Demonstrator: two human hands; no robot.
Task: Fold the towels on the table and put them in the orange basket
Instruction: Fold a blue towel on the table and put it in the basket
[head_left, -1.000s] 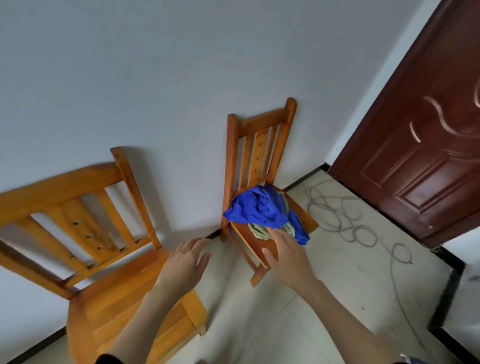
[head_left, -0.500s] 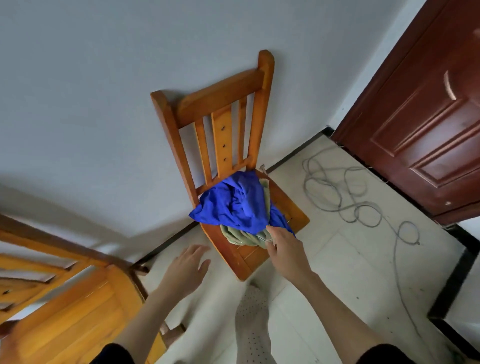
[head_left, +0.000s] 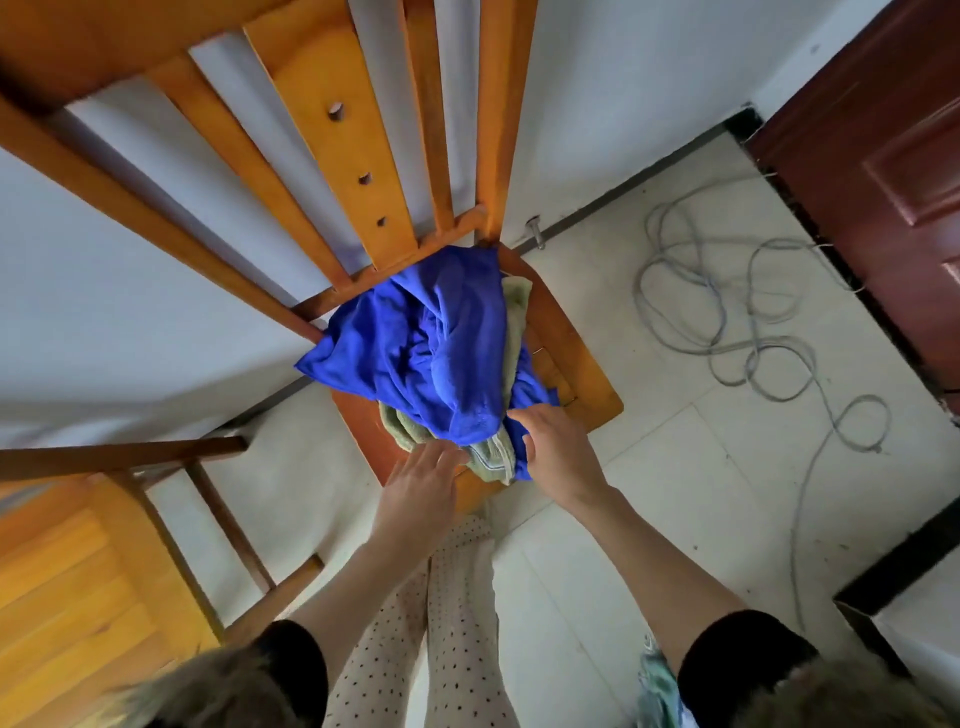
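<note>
1. Pinching the near edge of the blue towel (head_left: 436, 353): thumb and fingers (head_left: 522, 415) of the right hand (head_left: 558, 454), partly curled and closing on the cloth where it is hanging over the front of the seat.
2. Reaching in flat, fingers (head_left: 441, 457) loosely spread and holding nothing: the left hand (head_left: 421, 491), fingertips touching or just short of the green towel (head_left: 488, 457); cannot tell which.
3. Lying crumpled on top of the heap: the blue towel, covering most of the seat and spilling toward the back slats.
4. Peeking out underneath, at the front edge and again at the right side: the green towel, its striped hem drooping between the two hands.
5. Bearing both towels: the wooden chair (head_left: 587, 374), standing against the white wall (head_left: 130, 291), backrest rising toward the camera.
6. Extending from black sleeves (head_left: 737, 654): both bare forearms, over dotted trousers (head_left: 457, 623) and the tiled floor (head_left: 675, 509).
7. Standing at lower left: a second wooden chair (head_left: 67, 571), just beside the first.
8. Sprawling in loose loops on the floor at right: a grey cable (head_left: 737, 332), near a dark red door (head_left: 883, 171).
9. Not showing anywhere in view: the orange basket.
</note>
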